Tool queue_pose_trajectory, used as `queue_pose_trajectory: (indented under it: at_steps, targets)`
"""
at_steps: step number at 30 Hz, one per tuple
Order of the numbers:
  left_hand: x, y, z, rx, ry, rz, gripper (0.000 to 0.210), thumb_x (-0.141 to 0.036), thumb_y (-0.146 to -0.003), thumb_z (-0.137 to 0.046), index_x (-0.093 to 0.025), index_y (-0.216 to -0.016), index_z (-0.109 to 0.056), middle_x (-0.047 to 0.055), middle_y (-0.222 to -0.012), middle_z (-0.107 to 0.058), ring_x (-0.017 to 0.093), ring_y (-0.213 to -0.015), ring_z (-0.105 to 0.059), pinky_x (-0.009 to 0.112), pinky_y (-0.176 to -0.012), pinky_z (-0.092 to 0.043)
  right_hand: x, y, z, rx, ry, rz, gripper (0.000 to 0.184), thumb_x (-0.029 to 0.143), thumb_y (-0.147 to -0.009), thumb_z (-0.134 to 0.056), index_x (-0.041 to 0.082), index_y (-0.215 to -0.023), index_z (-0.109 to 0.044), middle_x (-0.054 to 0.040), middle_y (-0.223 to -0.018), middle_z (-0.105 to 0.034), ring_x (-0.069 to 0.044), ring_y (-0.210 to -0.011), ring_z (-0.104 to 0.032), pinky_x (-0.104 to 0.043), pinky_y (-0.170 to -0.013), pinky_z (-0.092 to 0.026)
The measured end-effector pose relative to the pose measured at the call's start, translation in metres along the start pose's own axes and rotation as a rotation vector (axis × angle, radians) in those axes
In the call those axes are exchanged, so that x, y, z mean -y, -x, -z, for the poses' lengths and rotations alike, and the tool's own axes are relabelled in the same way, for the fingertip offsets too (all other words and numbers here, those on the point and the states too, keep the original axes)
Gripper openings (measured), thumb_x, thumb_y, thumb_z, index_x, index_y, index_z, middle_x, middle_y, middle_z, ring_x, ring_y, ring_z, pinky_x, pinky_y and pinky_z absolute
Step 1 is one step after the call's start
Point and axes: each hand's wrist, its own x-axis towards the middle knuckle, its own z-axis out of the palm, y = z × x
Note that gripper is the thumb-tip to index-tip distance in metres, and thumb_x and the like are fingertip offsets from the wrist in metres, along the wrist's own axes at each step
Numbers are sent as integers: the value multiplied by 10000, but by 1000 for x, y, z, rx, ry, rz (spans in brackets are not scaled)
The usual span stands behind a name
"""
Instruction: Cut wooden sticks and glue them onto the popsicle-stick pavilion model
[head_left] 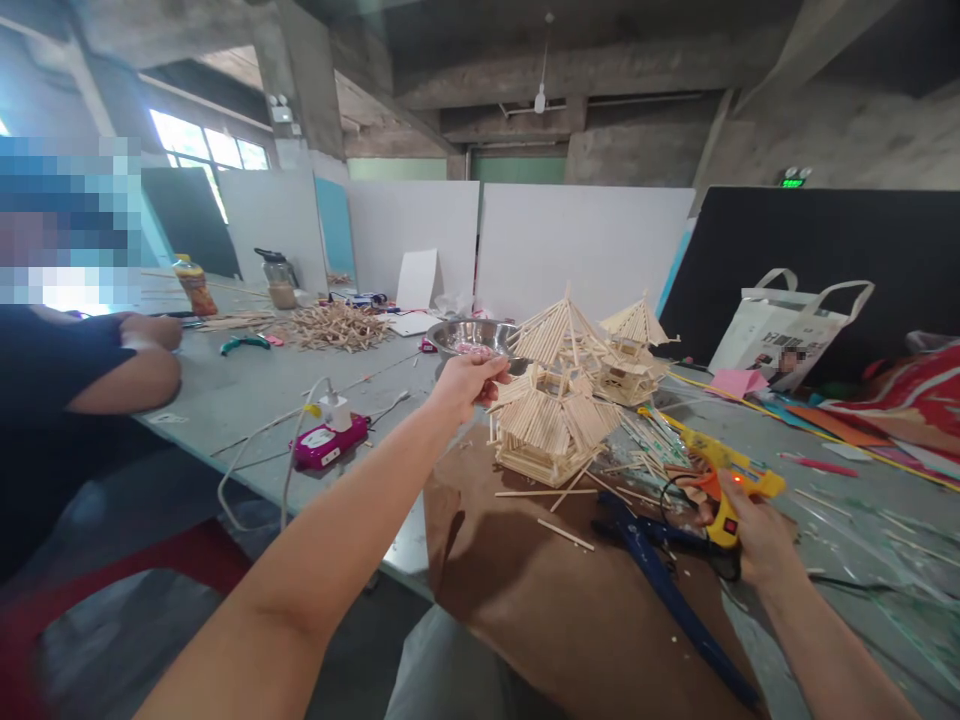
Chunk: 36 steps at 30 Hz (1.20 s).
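My left hand (pixel 469 388) reaches out over the table with fingers pinched together, close to the left side of a stick-built pavilion model (pixel 551 410). What it pinches, if anything, is too small to make out. The model has a wide lower roof and a pointed upper roof of thin wooden sticks. In my right hand (pixel 754 530) is a yellow hot glue gun (pixel 720 475) with a small red light on, its nozzle pointing left toward the model. Blue-handled pliers (pixel 667 590) lie on the brown board (pixel 540 590) below it.
A second stick pavilion (pixel 634 350) stands behind. Nearby are a metal bowl (pixel 472 335), a purple power strip (pixel 330 442) with cords, loose sticks (pixel 566 535), a stick pile (pixel 337 325) and a white bag (pixel 791 325). A person's forearm (pixel 131 380) rests on the table at left.
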Motion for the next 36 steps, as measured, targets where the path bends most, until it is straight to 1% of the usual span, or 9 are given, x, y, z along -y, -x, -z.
queue_pose_trajectory:
  at_steps: [3, 6, 11, 16, 20, 25, 36]
  targets:
    - [-5, -9, 3, 40, -16, 68, 110, -211, -709, -556, -106, -681, -548, -2, -536, -572, 26, -320, -404, 163, -314, -252, 1, 1, 0, -5, 9, -4, 374, 432, -498, -696, 184, -683, -486, 60, -357, -484, -104, -290, -453, -190, -264, -331]
    - [-9, -15, 5, 82, -52, 96, 94, -194, -720, -546, -108, -685, -557, 2, -543, -577, 28, -329, -412, 163, -326, -251, 2, 0, -1, -23, 11, 28, 372, 417, -492, -704, 187, -692, -491, 57, -374, -503, -98, -300, -458, -189, -277, -347]
    - [-13, -20, 7, 126, -105, 119, 110, -213, -694, -577, -112, -651, -568, 9, -529, -585, 28, -322, -398, 167, -329, -248, 1, 0, 1, -17, 16, -5, 369, 430, -481, -702, 184, -665, -499, 53, -356, -480, -114, -301, -467, -184, -247, -299]
    - [-13, -26, 7, 154, -108, 146, 126, -236, -646, -627, -116, -644, -587, 25, -540, -602, 35, -343, -414, 174, -334, -257, 1, 1, 0, -14, -4, -22, 418, 429, -465, -711, 182, -732, -504, 85, -341, -451, -97, -284, -450, -161, -241, -285]
    - [-15, -28, 5, 138, -87, 174, 123, -225, -654, -621, -106, -637, -596, 33, -535, -599, 32, -339, -410, 176, -332, -244, 1, 1, 0, -14, -2, -5, 423, 424, -470, -711, 183, -748, -503, 87, -341, -450, -93, -282, -448, -155, -237, -281]
    - [-18, -26, 3, 117, -45, 194, 115, -196, -679, -595, -100, -616, -596, 24, -513, -583, 22, -326, -388, 163, -325, -244, -2, -1, 2, 7, 4, 25, 392, 423, -510, -692, 180, -754, -504, 77, -370, -474, -91, -288, -455, -155, -234, -285]
    - [-19, -30, 2, 116, -6, 261, 139, -195, -678, -595, -84, -596, -608, 41, -492, -576, 17, -341, -373, 152, -327, -232, 1, 1, -1, -13, 14, 23, 404, 436, -498, -694, 180, -738, -495, 84, -350, -450, -92, -285, -455, -147, -228, -278]
